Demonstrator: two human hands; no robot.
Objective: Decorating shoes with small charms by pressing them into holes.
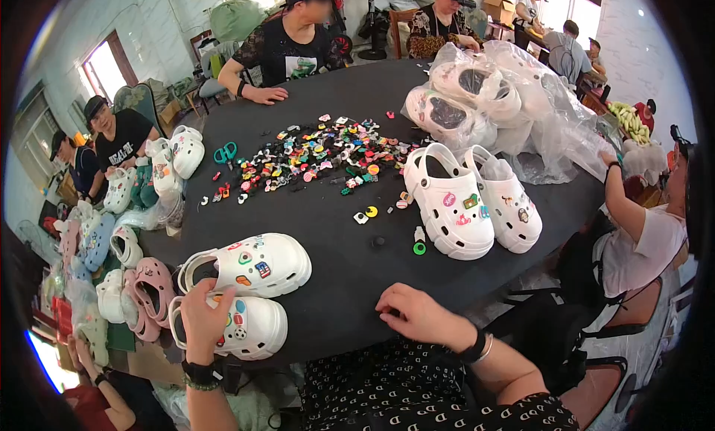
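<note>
Landmark: charm pile (305, 154) on the black tabletop (342, 260). Near clog (261, 330) and far clog (272, 263), both white, lie left and wearer-side of the pile; long axes crosswise, toes right. Left hand (205, 315): grip clamped on near clog's heel end, partly hiding it. Right hand (421, 315), wearer-side of pile: fingers curled, cannot tell whether tips meet. Plastic obscures the bagged clogs (462, 81) beyond-right of pile. Counts: two clogs by left hand; two standing clogs (454, 200) right of pile, toes wearerward; one teal scissors (226, 155), pile's left; overlapping charms uncountable.
</note>
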